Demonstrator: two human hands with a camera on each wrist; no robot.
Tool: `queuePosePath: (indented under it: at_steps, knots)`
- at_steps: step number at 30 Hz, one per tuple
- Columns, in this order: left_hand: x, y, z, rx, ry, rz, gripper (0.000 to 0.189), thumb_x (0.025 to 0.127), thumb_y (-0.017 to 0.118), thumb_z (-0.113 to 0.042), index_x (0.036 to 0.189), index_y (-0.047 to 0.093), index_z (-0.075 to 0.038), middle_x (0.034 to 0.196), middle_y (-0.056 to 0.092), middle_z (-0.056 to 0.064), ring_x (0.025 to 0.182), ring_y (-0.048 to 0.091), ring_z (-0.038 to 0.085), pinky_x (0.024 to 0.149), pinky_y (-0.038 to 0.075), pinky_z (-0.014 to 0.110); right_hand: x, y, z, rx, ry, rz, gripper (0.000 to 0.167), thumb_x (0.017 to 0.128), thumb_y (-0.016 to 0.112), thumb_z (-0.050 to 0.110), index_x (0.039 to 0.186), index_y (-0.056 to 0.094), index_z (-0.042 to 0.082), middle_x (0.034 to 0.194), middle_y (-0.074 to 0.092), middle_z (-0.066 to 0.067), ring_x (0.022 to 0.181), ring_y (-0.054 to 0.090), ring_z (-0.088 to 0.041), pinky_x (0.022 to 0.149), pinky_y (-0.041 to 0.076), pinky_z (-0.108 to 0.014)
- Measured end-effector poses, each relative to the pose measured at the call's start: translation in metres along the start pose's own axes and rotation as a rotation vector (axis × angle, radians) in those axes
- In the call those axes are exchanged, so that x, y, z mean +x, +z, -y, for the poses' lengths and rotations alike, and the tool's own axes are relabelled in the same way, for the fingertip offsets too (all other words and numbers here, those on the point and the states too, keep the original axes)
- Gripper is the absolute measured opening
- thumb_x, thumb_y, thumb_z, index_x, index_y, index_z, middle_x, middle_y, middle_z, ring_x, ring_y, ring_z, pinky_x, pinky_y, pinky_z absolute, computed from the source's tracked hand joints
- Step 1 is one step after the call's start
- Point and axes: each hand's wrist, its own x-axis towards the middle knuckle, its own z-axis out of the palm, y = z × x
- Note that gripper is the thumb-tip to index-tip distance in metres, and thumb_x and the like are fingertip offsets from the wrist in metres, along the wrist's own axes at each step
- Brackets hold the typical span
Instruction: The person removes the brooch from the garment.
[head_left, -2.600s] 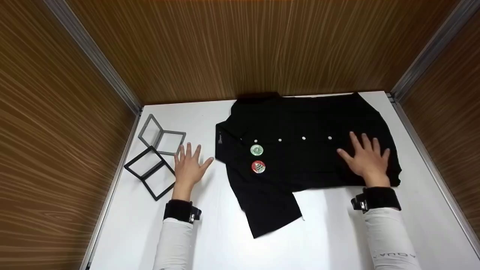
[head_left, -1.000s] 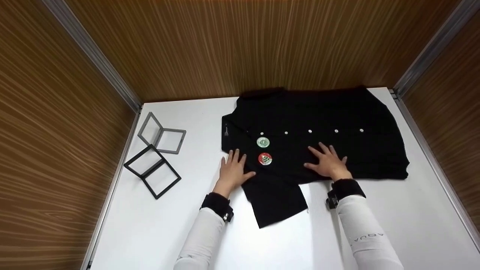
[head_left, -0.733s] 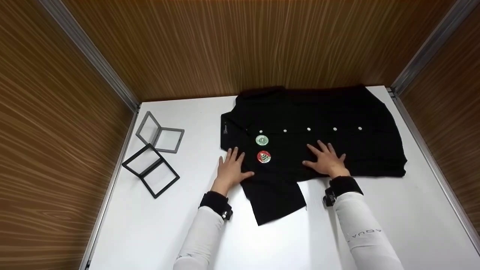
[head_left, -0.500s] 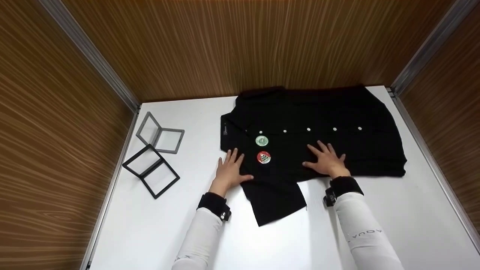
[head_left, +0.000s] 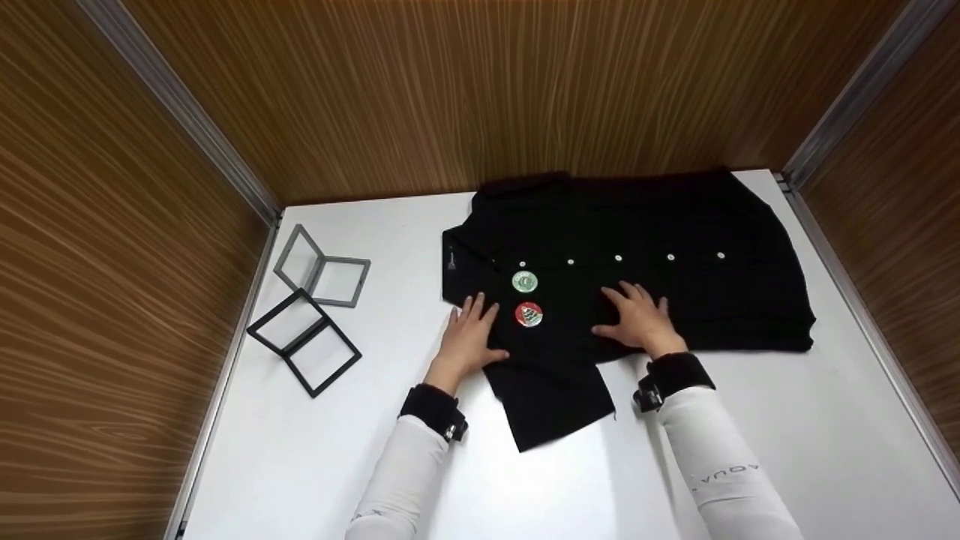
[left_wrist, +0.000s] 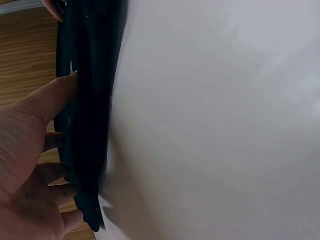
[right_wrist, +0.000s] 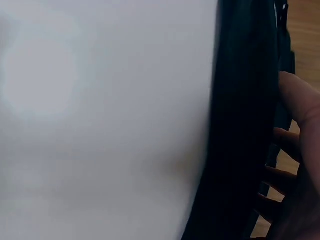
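Observation:
A black short-sleeved shirt (head_left: 705,217) lies flat, its collar (head_left: 469,270) pointing left and a row of white buttons along its front. A green round badge (head_left: 525,282) and a red badge with a tree picture (head_left: 529,314) sit on its chest. My left hand (head_left: 463,343) rests at the shoulder edge below the collar, fingers spread. On the near side of the front lies my right hand (head_left: 639,322), its fingers apart over the cloth. Both wrist views show fingers against dark cloth (left_wrist: 92,100), and neither hand grips it.
At the left of the white table (head_left: 405,225) stand a grey hinged double frame (head_left: 341,259) and a black one (head_left: 322,326), close together. Wood-grain panels (head_left: 525,90) enclose the back and both sides. The near sleeve (head_left: 555,405) extends toward the front.
My left hand has moved from beside the frames onto the shirt's shoulder. My right hand has shifted left from near the hem. The shirt has slid slightly back and right.

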Motion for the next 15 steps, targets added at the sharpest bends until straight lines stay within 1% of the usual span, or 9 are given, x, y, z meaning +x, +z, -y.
queuePosePath:
  at_steps: [3,6,10,15]
  knots:
    - [0.003,-0.001,-0.009,0.000,0.043,-0.045,0.085,0.080,0.073,-0.048,0.146,0.040,-0.008,0.154,0.028,0.019,0.141,0.026,0.035,0.115,0.019,0.050,0.003,0.005,0.017,0.019,-0.073,-0.077,0.070,0.084,0.071,0.039,0.141,0.047,0.007,0.149,0.034,-0.021,0.137,0.027,-0.043,0.107,0.015,-0.069]
    - [0.005,0.000,-0.018,-0.027,0.083,-0.090,0.075,0.084,0.071,-0.041,0.143,0.044,-0.003,0.149,0.036,0.019,0.137,0.034,0.033,0.114,0.024,0.045,0.005,0.011,0.034,0.034,-0.146,-0.122,0.060,0.085,0.071,0.032,0.135,0.053,0.004,0.145,0.041,-0.019,0.133,0.035,-0.042,0.108,0.022,-0.063]
    - [0.009,0.003,-0.028,-0.052,0.113,-0.133,0.064,0.087,0.069,-0.035,0.139,0.048,-0.003,0.144,0.043,0.016,0.134,0.040,0.029,0.112,0.029,0.038,0.007,0.021,0.051,0.030,-0.209,-0.134,0.054,0.086,0.071,0.028,0.131,0.056,0.002,0.140,0.048,-0.018,0.128,0.041,-0.040,0.107,0.030,-0.057]
    - [0.014,0.008,-0.036,-0.045,0.113,-0.160,0.058,0.088,0.068,-0.035,0.135,0.052,-0.004,0.140,0.048,0.014,0.129,0.045,0.027,0.107,0.037,0.036,0.011,0.032,0.064,0.068,-0.246,-0.149,0.050,0.086,0.072,0.025,0.127,0.059,0.001,0.130,0.055,-0.016,0.119,0.049,-0.036,0.099,0.040,-0.055]
